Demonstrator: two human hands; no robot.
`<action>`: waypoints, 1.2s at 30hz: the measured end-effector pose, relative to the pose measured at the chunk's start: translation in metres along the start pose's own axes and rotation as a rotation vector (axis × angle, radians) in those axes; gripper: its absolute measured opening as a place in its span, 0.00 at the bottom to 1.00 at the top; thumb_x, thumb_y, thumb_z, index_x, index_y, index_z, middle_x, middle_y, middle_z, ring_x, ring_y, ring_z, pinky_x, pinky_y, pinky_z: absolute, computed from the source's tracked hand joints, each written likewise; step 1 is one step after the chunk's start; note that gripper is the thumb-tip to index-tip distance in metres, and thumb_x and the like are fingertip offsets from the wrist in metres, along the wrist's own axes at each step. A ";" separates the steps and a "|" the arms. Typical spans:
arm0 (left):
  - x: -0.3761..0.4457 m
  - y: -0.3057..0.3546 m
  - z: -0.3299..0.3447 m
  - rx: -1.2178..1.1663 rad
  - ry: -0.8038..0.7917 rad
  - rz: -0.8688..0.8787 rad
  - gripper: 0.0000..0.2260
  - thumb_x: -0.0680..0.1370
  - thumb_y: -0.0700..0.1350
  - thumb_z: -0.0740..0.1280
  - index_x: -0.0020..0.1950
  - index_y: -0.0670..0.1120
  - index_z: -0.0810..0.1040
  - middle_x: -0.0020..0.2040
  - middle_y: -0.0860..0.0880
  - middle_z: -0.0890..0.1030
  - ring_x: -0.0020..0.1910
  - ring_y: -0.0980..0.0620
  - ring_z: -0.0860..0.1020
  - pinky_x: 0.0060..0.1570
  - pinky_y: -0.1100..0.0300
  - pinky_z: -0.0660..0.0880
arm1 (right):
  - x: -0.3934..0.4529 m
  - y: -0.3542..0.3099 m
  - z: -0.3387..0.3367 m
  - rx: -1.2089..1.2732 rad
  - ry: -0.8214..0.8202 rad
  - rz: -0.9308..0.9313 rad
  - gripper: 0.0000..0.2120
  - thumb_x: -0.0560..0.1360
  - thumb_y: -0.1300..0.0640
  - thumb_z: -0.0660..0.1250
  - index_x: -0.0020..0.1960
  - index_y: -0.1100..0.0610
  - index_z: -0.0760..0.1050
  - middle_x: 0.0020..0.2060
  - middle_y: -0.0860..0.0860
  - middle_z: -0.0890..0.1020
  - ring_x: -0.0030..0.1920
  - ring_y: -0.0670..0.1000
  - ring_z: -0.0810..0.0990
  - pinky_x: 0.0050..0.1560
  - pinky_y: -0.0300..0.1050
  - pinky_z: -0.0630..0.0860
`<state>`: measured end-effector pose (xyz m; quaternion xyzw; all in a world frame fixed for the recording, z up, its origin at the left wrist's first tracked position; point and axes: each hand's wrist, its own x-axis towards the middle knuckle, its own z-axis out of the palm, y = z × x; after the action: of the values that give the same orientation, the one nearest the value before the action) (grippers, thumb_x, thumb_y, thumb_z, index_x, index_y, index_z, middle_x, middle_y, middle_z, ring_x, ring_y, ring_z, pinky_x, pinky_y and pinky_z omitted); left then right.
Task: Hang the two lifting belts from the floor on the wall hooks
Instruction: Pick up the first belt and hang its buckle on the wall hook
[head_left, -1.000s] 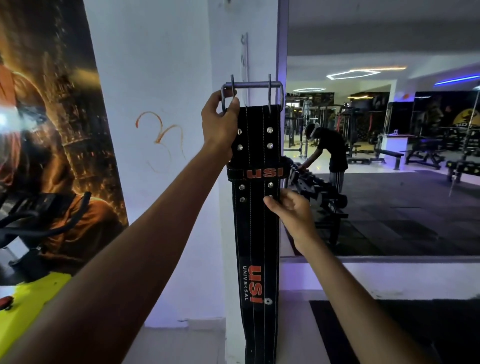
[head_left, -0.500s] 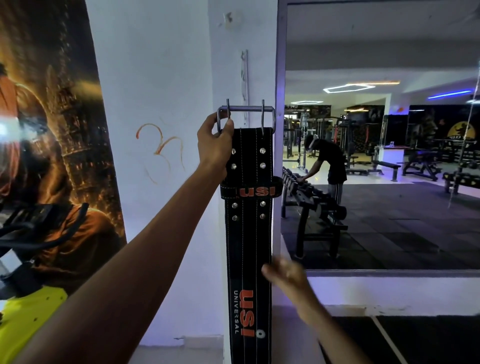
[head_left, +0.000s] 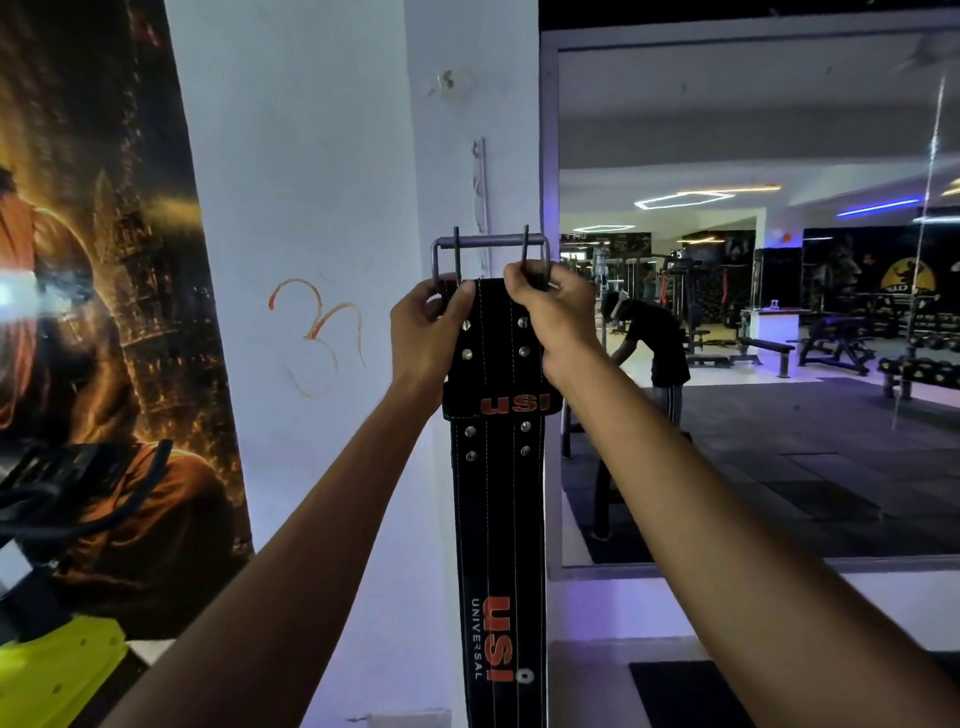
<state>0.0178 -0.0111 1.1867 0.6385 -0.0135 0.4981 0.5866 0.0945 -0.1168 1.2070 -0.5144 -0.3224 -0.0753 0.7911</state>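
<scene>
The right hand, which half a second ago hung low beside the strap, is now up at the top of the black lifting belt. It closes its fingers on the right side of the metal buckle. The left hand still pinches the left side of the buckle, as it did before. So both hands now carry the belt by its top, and the long strap hangs straight down in front of the white wall.

The buckle is now just below a thin white hook rail fixed on the wall, a little lower than before. It seems to me the person prepares to lift the buckle onto a hook. The belt is not yet hung. I cannot see the second belt.
</scene>
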 end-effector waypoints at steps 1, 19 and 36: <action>-0.005 -0.005 -0.004 0.025 -0.037 0.003 0.08 0.81 0.46 0.70 0.56 0.43 0.82 0.46 0.45 0.87 0.42 0.50 0.86 0.45 0.55 0.84 | 0.001 -0.003 0.001 0.007 0.008 -0.003 0.06 0.73 0.58 0.74 0.49 0.57 0.82 0.39 0.49 0.84 0.40 0.45 0.81 0.41 0.41 0.78; -0.159 -0.185 -0.061 0.192 -0.488 -0.371 0.06 0.78 0.37 0.72 0.54 0.39 0.85 0.51 0.42 0.88 0.52 0.46 0.87 0.53 0.52 0.83 | 0.012 -0.002 -0.026 0.037 0.140 0.019 0.03 0.74 0.57 0.74 0.46 0.54 0.81 0.39 0.46 0.81 0.38 0.41 0.78 0.28 0.36 0.75; -0.175 -0.198 -0.059 0.302 -0.507 -0.353 0.04 0.77 0.37 0.73 0.47 0.45 0.85 0.44 0.51 0.89 0.44 0.55 0.87 0.46 0.61 0.81 | 0.001 0.009 -0.030 0.058 0.112 0.047 0.06 0.74 0.58 0.74 0.49 0.57 0.82 0.40 0.45 0.83 0.41 0.39 0.79 0.31 0.24 0.72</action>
<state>0.0121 -0.0038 0.9160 0.8139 0.0258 0.2107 0.5408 0.1126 -0.1386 1.1926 -0.4939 -0.2675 -0.0759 0.8239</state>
